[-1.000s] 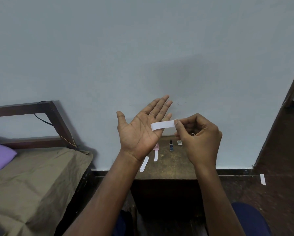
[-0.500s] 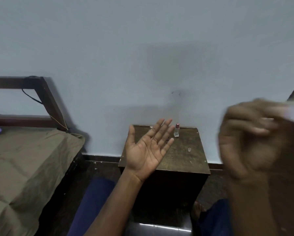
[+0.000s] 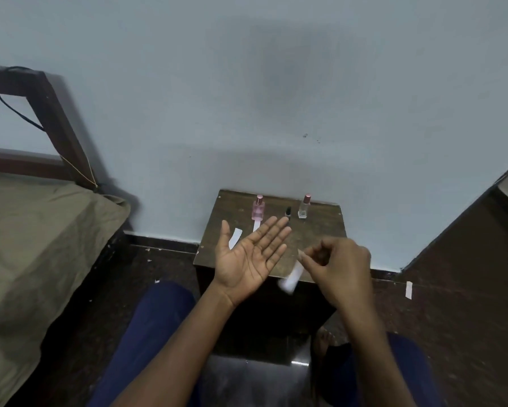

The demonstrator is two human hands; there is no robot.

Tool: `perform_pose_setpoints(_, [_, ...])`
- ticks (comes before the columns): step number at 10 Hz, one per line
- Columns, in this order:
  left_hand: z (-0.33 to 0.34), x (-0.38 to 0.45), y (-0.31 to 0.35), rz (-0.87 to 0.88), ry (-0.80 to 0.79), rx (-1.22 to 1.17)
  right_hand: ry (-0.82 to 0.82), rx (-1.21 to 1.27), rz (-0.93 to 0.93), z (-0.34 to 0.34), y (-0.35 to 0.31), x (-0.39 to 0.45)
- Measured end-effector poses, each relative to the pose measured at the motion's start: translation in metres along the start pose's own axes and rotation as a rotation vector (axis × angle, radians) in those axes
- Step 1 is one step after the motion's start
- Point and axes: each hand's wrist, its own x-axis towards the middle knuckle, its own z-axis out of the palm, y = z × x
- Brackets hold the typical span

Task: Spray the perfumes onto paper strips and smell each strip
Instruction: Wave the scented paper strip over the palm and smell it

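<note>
My left hand is held palm up with straight fingers over the small wooden table, holding nothing. Just right of it, my right hand pinches the top end of a white paper strip, which hangs down and left, blurred. At the back of the table stand a pink perfume bottle, a small dark bottle and a clear bottle with a reddish cap. Two more white strips lie on the table: one at the left, one below the pink bottle.
A bed with an olive sheet and a dark wooden frame fills the left. A pale wall stands behind the table. Paper strips lie on the dark floor at the right. My legs in blue trousers are below.
My right hand came down from the upper right with the strip to beside my left palm. The view tilted down, bringing all three bottles into sight. My left hand stayed palm up.
</note>
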Motion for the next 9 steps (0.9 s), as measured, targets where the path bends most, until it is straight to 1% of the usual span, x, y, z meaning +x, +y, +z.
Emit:
perform_pose_setpoints(1, [-0.003,0.004,0.007,0.020,0.128,0.229,-0.174,0.772,-0.078,-0.003,-0.007,0.004])
perform_pose_setpoints(2, [-0.001,0.008,0.011,0.069,0.248,0.626,-0.383,1.214,-0.067,-0.005,-0.005,0.008])
perform_pose_setpoints(3, [-0.002,0.008,0.010,0.072,0.290,0.726,-0.088,-0.006,0.043,0.016,0.030,0.025])
perform_pose_setpoints(4, [-0.009,0.005,0.011,0.167,0.270,1.053,-0.013,-0.116,0.087,0.022,0.050,0.026])
perform_pose_setpoints(5, [-0.014,0.001,0.012,0.200,0.130,1.409,-0.022,-0.010,0.061,0.025,0.052,0.025])
perform_pose_setpoints(6, [-0.013,-0.003,0.009,0.245,0.068,1.631,-0.055,-0.023,0.064,0.030,0.053,0.027])
perform_pose_setpoints(7, [-0.014,-0.004,0.007,0.275,0.058,1.689,-0.086,-0.031,0.075,0.030,0.060,0.028])
perform_pose_setpoints(8, [-0.019,-0.003,0.009,0.222,0.007,1.759,-0.150,-0.030,0.107,0.028,0.067,0.029])
perform_pose_setpoints(9, [-0.021,0.000,0.008,0.206,-0.042,1.812,-0.244,-0.010,0.116,0.025,0.073,0.030])
